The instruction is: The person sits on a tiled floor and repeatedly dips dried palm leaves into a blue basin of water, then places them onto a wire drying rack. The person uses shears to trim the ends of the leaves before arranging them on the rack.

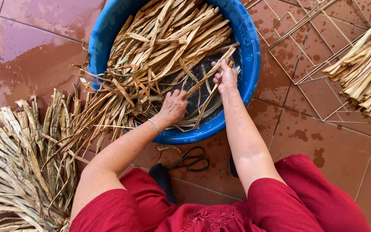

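Over the blue plastic basin point(250, 56) of water, the right hand point(226, 77) pinches one dried leaf strip point(211, 73) while the left hand point(173, 106), fingers spread, presses the soaking strips point(159, 47) under; soaking seems underway, calling next for gentle pulling.

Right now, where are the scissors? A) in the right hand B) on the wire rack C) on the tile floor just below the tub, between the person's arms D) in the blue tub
C: the black-handled scissors lie on the wet tile floor just below the blue tub, between the arms; both the left hand and the right hand are in the tub among the leaf strips.
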